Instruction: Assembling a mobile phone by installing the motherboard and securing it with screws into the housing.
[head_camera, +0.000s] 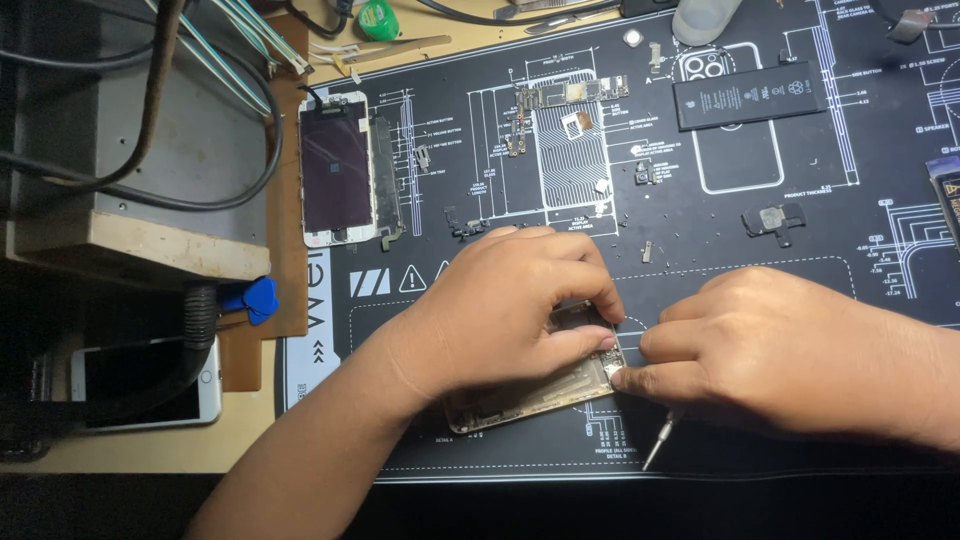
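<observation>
Phone housing (520, 400) pinned under left hand (505, 310); right hand (790, 350) grips screwdriver (660, 440).

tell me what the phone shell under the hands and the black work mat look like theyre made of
Phone shell: likely metal, a pale gold matte finish with a dull sheen along its edge. Work mat: looks like soft rubber or silicone, matte black with printed white line drawings and little glare. Neither is certain from looks alone.

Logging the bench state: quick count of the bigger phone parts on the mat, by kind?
Open phone housing, under both hands: 1
Detached screen assembly: 1
Battery: 1
Logic board: 1
Total: 4
</observation>
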